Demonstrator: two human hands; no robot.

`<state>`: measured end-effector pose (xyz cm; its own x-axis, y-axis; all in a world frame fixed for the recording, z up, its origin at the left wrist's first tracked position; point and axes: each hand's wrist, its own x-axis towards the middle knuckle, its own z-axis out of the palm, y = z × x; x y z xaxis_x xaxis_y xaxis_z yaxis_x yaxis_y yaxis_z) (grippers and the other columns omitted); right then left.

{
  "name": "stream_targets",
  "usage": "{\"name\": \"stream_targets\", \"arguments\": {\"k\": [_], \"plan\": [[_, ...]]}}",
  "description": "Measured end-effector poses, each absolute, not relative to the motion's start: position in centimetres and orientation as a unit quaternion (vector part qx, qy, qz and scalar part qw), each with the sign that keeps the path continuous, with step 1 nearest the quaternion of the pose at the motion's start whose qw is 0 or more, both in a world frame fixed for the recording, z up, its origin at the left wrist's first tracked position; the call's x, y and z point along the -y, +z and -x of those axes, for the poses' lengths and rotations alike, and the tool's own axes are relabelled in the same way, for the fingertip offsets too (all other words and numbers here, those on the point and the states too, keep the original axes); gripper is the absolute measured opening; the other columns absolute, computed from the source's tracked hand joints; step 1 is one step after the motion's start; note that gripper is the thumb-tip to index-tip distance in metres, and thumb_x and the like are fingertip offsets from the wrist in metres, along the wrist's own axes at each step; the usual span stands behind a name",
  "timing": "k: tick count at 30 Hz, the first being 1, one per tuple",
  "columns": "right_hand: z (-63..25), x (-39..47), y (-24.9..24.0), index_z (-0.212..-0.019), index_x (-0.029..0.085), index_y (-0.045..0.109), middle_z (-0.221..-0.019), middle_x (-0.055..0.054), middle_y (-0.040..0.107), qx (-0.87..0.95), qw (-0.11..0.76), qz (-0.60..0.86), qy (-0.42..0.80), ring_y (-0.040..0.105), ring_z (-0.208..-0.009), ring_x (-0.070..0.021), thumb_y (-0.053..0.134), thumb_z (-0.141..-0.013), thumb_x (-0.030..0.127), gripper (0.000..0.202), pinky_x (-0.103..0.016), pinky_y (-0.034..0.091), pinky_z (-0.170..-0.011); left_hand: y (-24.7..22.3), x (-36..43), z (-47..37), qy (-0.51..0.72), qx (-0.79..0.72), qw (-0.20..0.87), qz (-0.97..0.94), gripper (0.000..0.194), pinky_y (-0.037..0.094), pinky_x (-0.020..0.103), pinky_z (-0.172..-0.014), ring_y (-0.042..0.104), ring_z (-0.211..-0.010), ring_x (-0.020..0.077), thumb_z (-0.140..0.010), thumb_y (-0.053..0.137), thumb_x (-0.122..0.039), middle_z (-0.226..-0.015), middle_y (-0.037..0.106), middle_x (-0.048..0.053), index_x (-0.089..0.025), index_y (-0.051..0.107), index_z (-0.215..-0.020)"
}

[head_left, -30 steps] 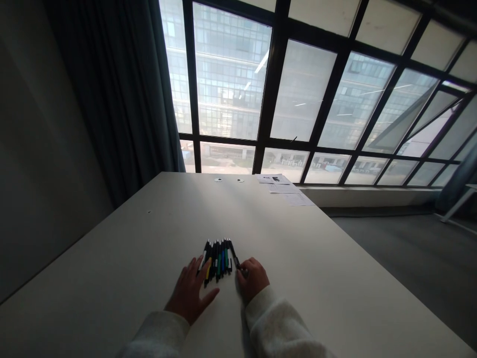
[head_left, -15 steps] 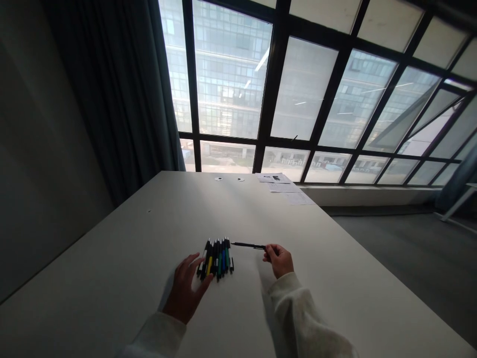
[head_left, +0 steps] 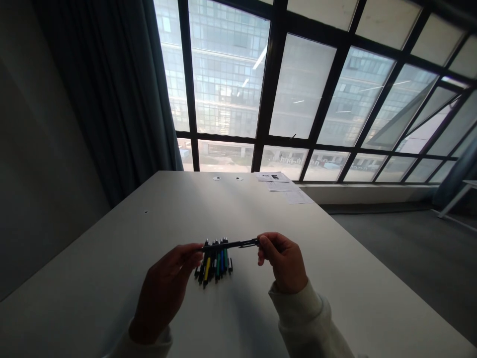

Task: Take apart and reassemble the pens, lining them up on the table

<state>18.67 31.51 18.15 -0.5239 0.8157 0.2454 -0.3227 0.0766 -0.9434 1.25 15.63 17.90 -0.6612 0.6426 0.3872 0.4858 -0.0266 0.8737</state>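
Note:
A dark pen [head_left: 233,244] with a clip near its right end is held level above the table between my two hands. My right hand [head_left: 285,256] pinches the clip end between thumb and fingers. At the other end, the tip is closed between the thumb and fingers of my left hand [head_left: 167,283]. Beneath and behind the pen, several pens [head_left: 218,268] lie side by side on the table, mostly black with yellow, green, blue and white parts. The held pen and my left fingers cover part of this row.
The white table [head_left: 179,209] stretches ahead to the window [head_left: 229,74]. Printed sheets [head_left: 281,186] lie at its far right corner, and two round white discs [head_left: 239,178] sit near the far edge. A dark curtain [head_left: 122,109] hangs on the left.
My right hand has lifted the pen, bringing it left over the row. My left hand has come up from beside the pens and taken hold of the tip end.

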Motion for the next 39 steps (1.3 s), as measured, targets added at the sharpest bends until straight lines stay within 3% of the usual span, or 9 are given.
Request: {"name": "stream_targets", "arguments": {"k": [14,27,39], "plan": [[-18.6,-30.2,18.1,-0.076,0.016,0.064,-0.061,0.001,0.06,0.62,0.459,0.223,0.596,0.052,-0.046,-0.0099,0.065,-0.084,0.041,0.026,-0.023,0.045,-0.041,18.4,-15.1,-1.5,0.58,-0.707,-0.001,-0.404,0.032,0.053,0.023,-0.061,0.068,-0.065,0.0161,-0.085,0.057,-0.05,-0.067,0.07,0.0,-0.02,0.065,-0.089],[-18.8,-30.2,18.4,-0.065,0.017,0.059,-0.046,0.003,0.052,0.641,0.444,0.25,0.574,0.043,-0.037,-0.0076,0.062,-0.084,0.048,0.037,-0.019,0.035,-0.035,19.2,-14.8,-2.1,0.559,-0.716,-0.002,-0.418,0.038,0.048,0.023,-0.053,0.062,-0.054,0.0152,-0.086,0.052,-0.051,-0.058,0.065,0.0,-0.018,0.063,-0.07],[-18.6,-30.3,18.4,-0.073,0.017,0.06,-0.047,0.004,0.052,0.615,0.454,0.234,0.601,0.043,-0.039,-0.008,0.063,-0.084,0.046,0.031,-0.02,0.035,-0.036,19.3,-15.1,-2.3,0.576,-0.714,-0.016,-0.399,0.037,0.048,0.024,-0.05,0.058,-0.051,0.0149,-0.081,0.057,-0.055,-0.058,0.063,-0.001,-0.02,0.066,-0.075]]}}
